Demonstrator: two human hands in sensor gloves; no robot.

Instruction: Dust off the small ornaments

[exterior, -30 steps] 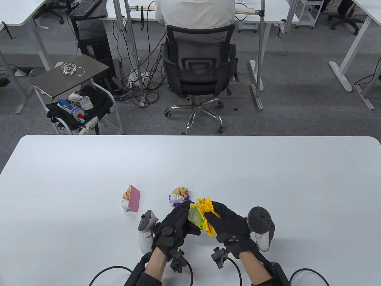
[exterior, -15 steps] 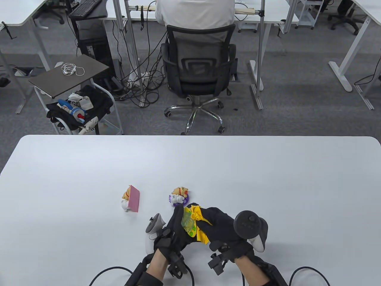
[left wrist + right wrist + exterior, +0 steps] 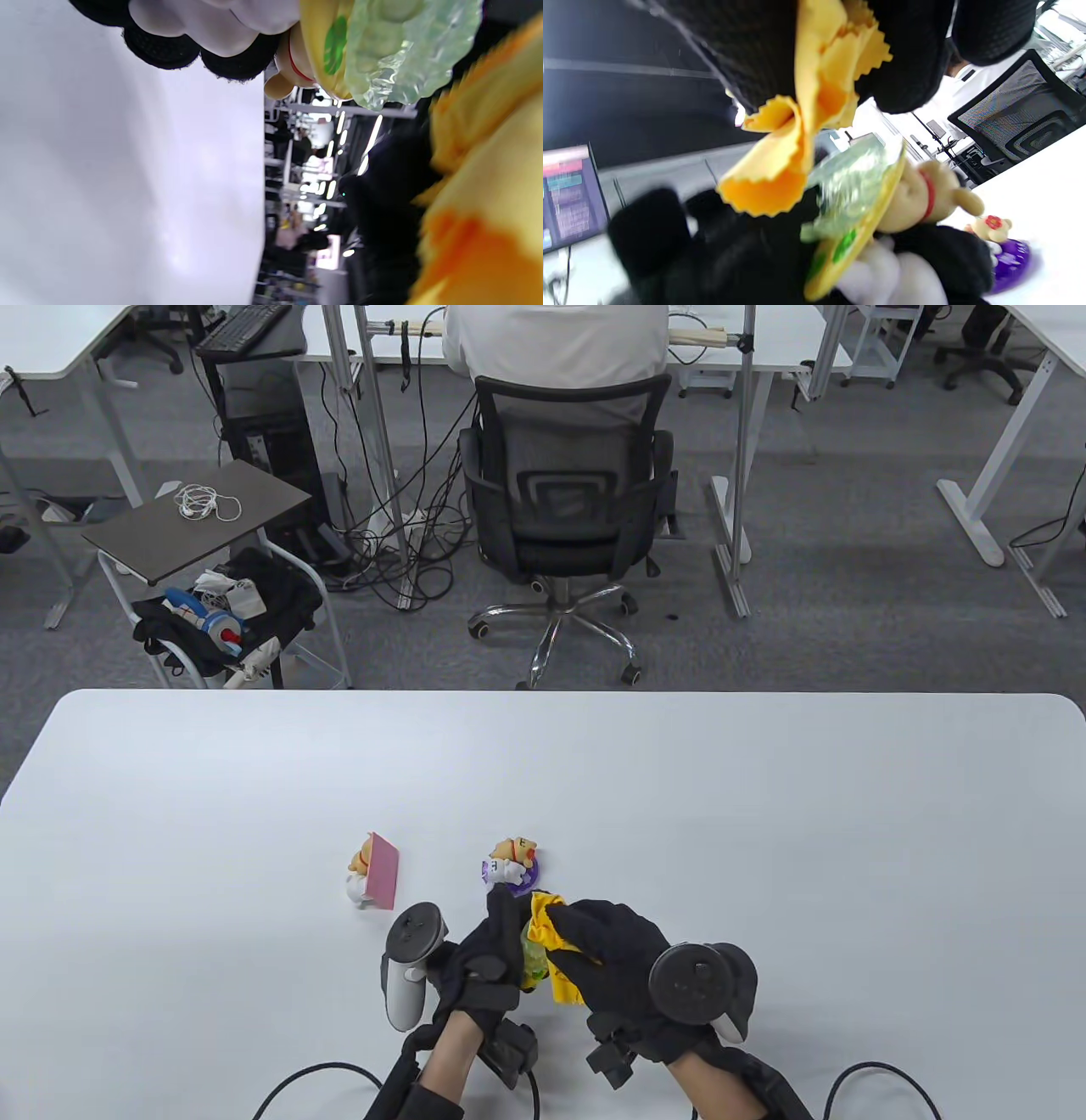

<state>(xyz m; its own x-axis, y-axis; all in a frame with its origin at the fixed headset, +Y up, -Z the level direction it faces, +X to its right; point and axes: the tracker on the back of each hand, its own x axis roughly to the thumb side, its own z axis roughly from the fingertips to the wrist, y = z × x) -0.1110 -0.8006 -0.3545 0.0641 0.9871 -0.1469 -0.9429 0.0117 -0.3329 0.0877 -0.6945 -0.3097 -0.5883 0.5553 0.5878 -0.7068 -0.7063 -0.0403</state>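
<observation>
My left hand grips a small figurine ornament with a yellow disc and a clear green base; its tan head and red collar show in the right wrist view. My right hand pinches a bunched yellow cloth and holds it against the ornament's green face. The cloth hangs from the black glove fingers. Two more ornaments stand on the white table: one on a purple base just beyond my hands, and one with a pink card further left.
A person in white sits on a black mesh office chair beyond the table's far edge. A small side table with a cable and a cart of bags stands at the back left. Glove cables trail off the near table edge.
Both hands have drawn closer to me and rolled inward. The left hand has turned the ornament so less of its green face shows, and the cloth has slid down over it.
</observation>
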